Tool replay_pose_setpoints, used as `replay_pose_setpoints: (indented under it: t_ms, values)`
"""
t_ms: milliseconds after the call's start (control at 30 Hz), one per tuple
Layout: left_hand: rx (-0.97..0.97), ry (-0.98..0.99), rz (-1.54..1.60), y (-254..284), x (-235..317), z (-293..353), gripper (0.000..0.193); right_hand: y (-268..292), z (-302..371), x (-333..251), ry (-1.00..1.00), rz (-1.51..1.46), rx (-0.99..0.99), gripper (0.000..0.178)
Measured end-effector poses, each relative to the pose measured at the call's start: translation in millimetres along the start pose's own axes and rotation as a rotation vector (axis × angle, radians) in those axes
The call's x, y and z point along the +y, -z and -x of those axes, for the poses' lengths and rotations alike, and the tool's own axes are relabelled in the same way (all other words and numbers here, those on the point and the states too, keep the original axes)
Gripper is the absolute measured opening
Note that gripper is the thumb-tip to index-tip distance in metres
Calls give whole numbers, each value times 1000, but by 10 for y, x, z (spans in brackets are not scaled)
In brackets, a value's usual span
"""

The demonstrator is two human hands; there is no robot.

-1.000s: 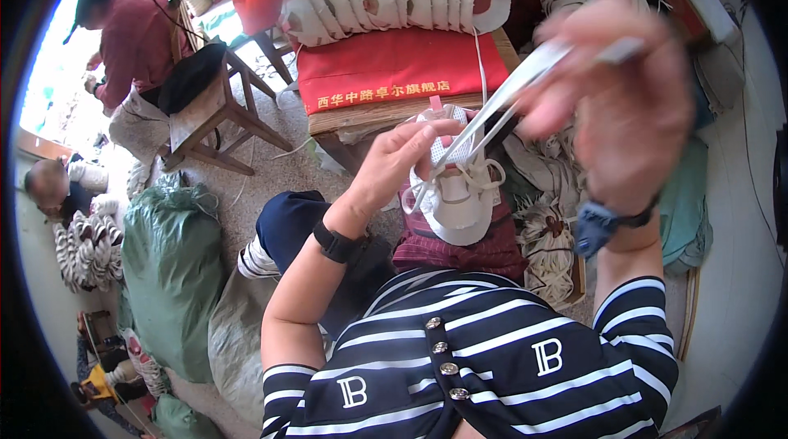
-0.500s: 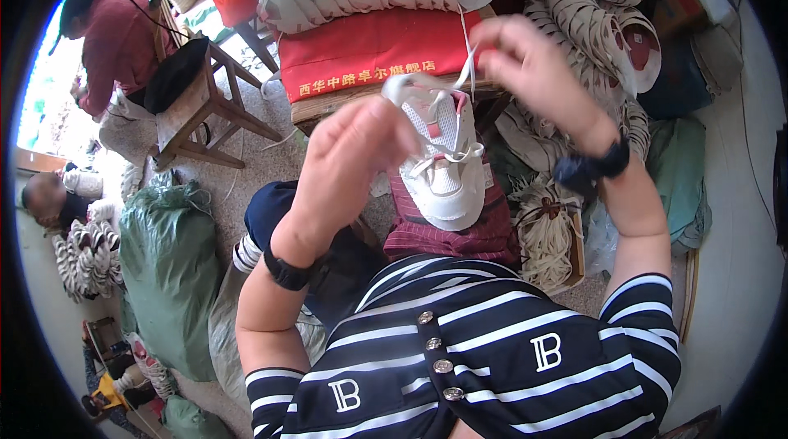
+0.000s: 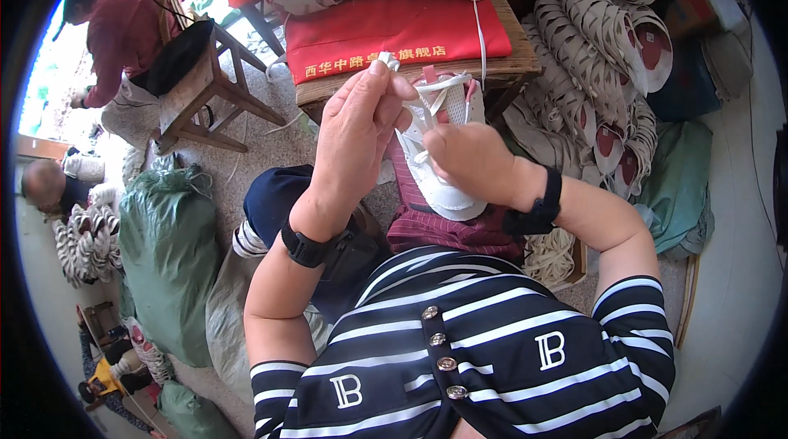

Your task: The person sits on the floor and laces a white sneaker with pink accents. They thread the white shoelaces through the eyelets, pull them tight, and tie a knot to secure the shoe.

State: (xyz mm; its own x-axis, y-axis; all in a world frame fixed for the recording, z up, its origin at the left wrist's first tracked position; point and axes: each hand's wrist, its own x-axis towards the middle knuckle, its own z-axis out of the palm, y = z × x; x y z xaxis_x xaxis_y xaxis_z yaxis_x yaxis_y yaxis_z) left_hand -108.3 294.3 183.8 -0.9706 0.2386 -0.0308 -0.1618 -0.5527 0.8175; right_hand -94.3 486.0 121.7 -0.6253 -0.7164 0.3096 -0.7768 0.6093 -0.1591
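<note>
While the left hand (image 3: 351,129) holds white shoelace (image 3: 389,61) up between thumb and fingertips, its grip closed to a pinch, the right hand (image 3: 483,162) curls in low over the throat of a white sneaker (image 3: 457,203). The right grip is bent nearly into a fist; its fingertips are partly hidden, so I cannot tell whether it has hold of lace or shoe edge. The sneaker sits on maroon pinstriped cloth (image 3: 413,234), toe toward the person, just before the wooden tabletop (image 3: 519,38). The step in hand looks like lacing the upper part; the next move would seem to call for steadying the throat and drawing the lace through without twisting it.
</note>
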Motion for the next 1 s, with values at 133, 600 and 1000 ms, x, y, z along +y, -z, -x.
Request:
replay_pose_setpoints:
  t_ms: [133, 600, 1000]
  values:
    - [-80, 3, 77, -75, 64, 51, 42, -51, 27, -180, 204, -25, 97, 17]
    - [-229, -197, 151, -161, 582, 34, 33, 99, 364, 19, -94, -180, 301, 28]
    - [-11, -108, -34, -3, 162, -28, 40, 129, 265, 198, -337, -343, 145, 18]
